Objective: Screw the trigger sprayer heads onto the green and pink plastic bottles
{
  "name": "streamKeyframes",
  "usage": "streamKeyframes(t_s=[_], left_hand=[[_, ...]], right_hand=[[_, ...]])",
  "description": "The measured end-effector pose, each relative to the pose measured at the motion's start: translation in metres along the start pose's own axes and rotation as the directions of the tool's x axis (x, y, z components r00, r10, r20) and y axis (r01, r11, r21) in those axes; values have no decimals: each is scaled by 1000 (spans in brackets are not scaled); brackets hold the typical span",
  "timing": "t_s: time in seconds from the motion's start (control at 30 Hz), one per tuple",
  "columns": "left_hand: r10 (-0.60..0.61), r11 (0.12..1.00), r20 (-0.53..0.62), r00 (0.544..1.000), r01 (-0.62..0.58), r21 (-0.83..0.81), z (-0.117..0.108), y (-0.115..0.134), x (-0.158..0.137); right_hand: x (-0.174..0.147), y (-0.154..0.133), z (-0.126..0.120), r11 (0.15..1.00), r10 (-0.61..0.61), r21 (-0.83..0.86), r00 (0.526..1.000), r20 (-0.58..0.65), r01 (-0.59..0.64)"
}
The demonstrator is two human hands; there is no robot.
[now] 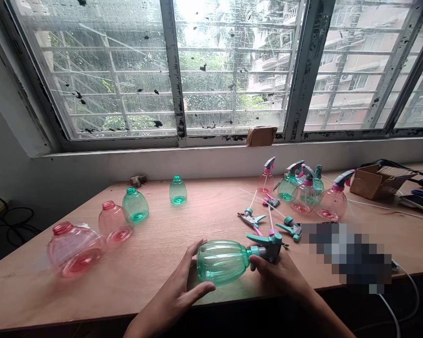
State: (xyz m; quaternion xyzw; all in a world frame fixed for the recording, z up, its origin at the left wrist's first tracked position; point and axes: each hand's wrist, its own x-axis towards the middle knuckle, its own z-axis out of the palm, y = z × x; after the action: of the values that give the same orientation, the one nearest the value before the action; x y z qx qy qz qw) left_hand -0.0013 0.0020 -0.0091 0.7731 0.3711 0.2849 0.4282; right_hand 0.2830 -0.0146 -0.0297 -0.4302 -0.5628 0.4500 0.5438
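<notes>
A green see-through spray bottle [223, 263] lies on its side in front of me, its grey and teal spray head [270, 246] at the right on the neck. My right hand [277, 272] is closed around the head and collar, thumb on the near side. At the bottle's base, my left hand [178, 281] is spread, thumb and fingers apart, with a gap between palm and bottle. Whether its fingertips touch the plastic I cannot tell. Loose spray heads, among them a teal one [292, 228] and a grey one [250, 217], lie just beyond my right hand.
Headless bottles stand at left: pink ones [75, 251] [115, 223] and green ones [136, 205] [178, 190]. Several bottles with heads, including a pink one [332, 204], stand back right near a cardboard box [380, 185]. A blurred patch covers the table's right edge.
</notes>
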Motion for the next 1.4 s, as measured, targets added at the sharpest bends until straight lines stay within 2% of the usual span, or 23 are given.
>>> streamKeyframes(t_s=[0.47,0.87,1.1,1.4], left_hand=[[32,999,-6,999,-32,-26,1,-4,1],[10,998,0,1000,-10,62,0,4,-2],[-6,1000,17,1000,6,4,-1,2,-1],[-28,999,10,1000,27,25,-1,3,-2]], right_hand=[[0,0,-1,1000,-14,-5,1000,2,14],[1,1,-1,1000,-7,1,1000,18,7],[0,-2,-1,998,-1,-59,999,36,4],[0,-3,-1,999,-10,-50,999,53,12]])
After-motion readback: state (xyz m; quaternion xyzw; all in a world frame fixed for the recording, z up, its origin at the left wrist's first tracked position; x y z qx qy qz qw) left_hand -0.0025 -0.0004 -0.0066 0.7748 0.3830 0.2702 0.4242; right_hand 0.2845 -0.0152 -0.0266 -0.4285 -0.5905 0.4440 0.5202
